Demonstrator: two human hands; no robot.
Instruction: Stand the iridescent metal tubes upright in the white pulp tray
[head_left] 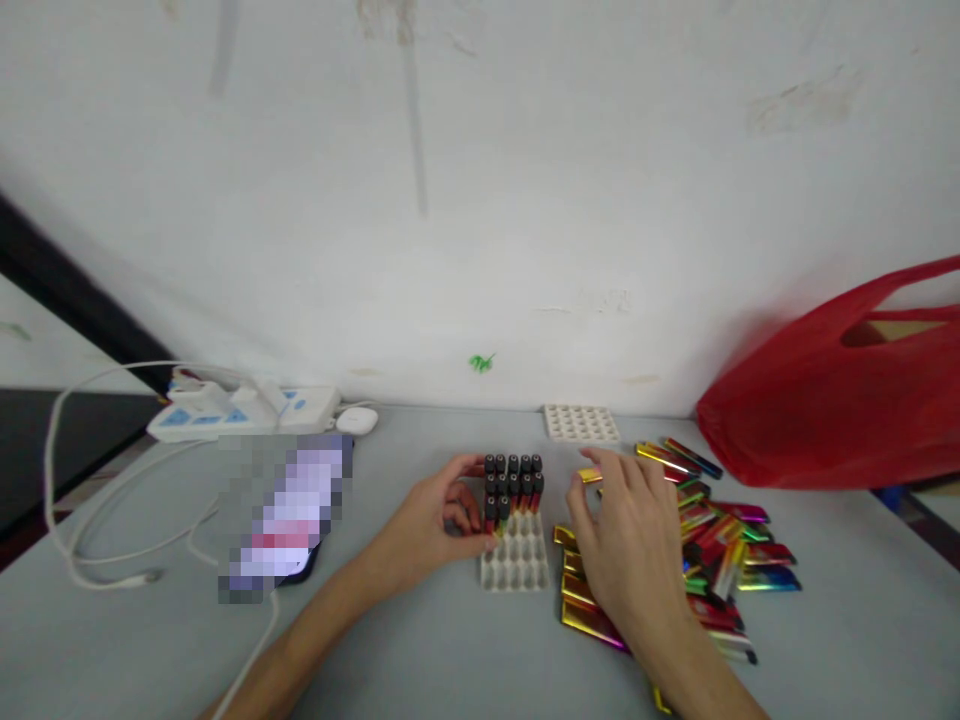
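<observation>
A white holed tray lies before me, its far rows filled with upright slim shiny tubes with black tops. My left hand curls around the tray's left side, thumb on its edge and fingertips by the far tubes. To the right, my right hand is closed over a gold shiny tube, pinched between thumb and fingers. Under and beside that hand lie several gold tubes and a loose heap of metallic red, green, blue and yellow tubes. The palm hides part of the heap.
A second white holed tray lies by the wall. At the right stands a red bag. On the left are a phone, a power strip with white cables, and a small white case.
</observation>
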